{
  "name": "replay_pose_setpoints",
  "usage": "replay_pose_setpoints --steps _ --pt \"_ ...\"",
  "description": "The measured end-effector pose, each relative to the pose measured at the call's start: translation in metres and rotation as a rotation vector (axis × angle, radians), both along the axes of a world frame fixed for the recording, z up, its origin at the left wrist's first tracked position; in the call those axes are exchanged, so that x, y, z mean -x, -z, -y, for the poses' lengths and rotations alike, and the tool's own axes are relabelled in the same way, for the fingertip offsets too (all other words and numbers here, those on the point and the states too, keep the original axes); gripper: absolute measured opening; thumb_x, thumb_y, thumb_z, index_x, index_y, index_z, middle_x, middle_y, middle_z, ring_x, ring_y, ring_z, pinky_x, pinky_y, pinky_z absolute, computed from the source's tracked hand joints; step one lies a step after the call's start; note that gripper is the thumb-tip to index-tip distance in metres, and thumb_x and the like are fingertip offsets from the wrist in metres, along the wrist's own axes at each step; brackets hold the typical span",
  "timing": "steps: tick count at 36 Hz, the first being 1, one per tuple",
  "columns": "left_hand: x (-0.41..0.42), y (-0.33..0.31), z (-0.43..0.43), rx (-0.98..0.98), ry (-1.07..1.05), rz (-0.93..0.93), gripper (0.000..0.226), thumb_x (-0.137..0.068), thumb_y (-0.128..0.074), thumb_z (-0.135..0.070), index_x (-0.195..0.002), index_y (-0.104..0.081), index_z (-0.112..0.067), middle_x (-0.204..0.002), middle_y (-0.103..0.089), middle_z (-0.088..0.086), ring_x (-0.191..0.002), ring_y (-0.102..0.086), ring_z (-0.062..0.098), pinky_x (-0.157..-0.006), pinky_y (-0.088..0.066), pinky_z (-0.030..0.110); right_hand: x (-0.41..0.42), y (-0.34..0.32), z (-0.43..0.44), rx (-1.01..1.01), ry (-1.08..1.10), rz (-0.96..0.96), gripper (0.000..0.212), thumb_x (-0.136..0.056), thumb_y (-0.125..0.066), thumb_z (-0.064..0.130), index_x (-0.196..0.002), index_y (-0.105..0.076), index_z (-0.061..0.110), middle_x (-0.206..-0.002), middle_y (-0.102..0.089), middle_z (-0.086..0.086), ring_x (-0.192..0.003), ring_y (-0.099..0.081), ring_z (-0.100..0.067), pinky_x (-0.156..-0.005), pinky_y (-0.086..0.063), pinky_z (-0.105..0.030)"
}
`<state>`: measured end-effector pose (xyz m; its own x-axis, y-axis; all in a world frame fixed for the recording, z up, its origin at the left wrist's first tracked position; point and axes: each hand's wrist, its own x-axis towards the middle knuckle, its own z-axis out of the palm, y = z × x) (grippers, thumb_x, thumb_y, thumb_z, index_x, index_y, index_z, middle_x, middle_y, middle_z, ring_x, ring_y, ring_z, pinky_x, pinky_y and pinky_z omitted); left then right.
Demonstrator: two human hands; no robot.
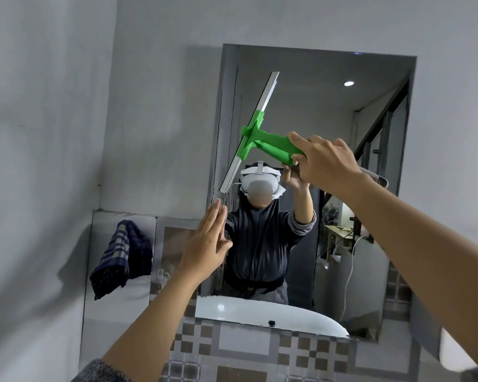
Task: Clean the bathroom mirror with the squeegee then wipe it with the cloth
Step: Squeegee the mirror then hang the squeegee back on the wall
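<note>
Right hand (326, 161) grip closed on green squeegee (262, 139) handle, blade tilted against mirror (370, 166) left part. Left hand (207, 244) grip wide, flat by mirror's left edge. Checked cloth (122, 257) hangs on the wall, left.

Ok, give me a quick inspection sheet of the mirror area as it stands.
Surface: mirror on a grey wall, streaks near its left edge.
Job's things: green squeegee, blade tilted, against the glass; checked cloth hanging on the left.
Clutter: nothing seen.
Grippers: right hand grips the squeegee handle; left hand open, fingers flat by the mirror's left edge.
Cables: a white one, in reflection only.
Surroundings: white basin, patterned tiles.
</note>
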<state>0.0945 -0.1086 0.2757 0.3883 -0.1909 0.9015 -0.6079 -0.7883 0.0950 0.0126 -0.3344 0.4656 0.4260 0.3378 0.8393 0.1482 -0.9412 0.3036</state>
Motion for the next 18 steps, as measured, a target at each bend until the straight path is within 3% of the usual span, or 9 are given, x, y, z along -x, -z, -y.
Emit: replay_pose_setpoints --steps 5,14,18 --pt "0.003 0.007 0.038 -0.009 0.063 -0.008 0.085 -0.083 -0.065 -0.019 -0.146 -0.008 -0.021 -0.154 0.006 -0.009 -0.142 -0.002 0.009 -0.103 -0.023 0.021 0.021 0.015 0.05 -0.005 0.069 0.016 0.044 -0.095 -0.036 0.026 -0.139 -0.029 0.026 -0.109 -0.059 -0.01 -0.089 -0.058 -0.028 -0.086 -0.035 -0.038" --pt "0.004 0.006 0.031 -0.007 0.068 -0.042 0.086 -0.083 -0.065 -0.018 -0.145 -0.006 -0.023 -0.153 0.007 -0.01 -0.142 0.0 0.01 -0.108 -0.021 0.028 0.036 0.031 0.087 -0.047 0.128 -0.009 0.047 -0.096 -0.038 0.028 -0.141 -0.027 0.026 -0.115 -0.058 -0.01 -0.095 -0.057 -0.029 -0.088 -0.035 -0.04" --pt "0.004 0.0 0.021 0.007 0.031 -0.044 0.087 -0.083 -0.064 -0.018 -0.146 -0.003 -0.02 -0.153 0.008 -0.01 -0.141 0.001 0.011 -0.106 -0.027 0.028 0.038 0.032 0.095 -0.077 0.14 -0.041 0.049 -0.095 -0.042 0.028 -0.142 -0.027 0.025 -0.115 -0.058 -0.01 -0.093 -0.056 -0.03 -0.088 -0.035 -0.041"
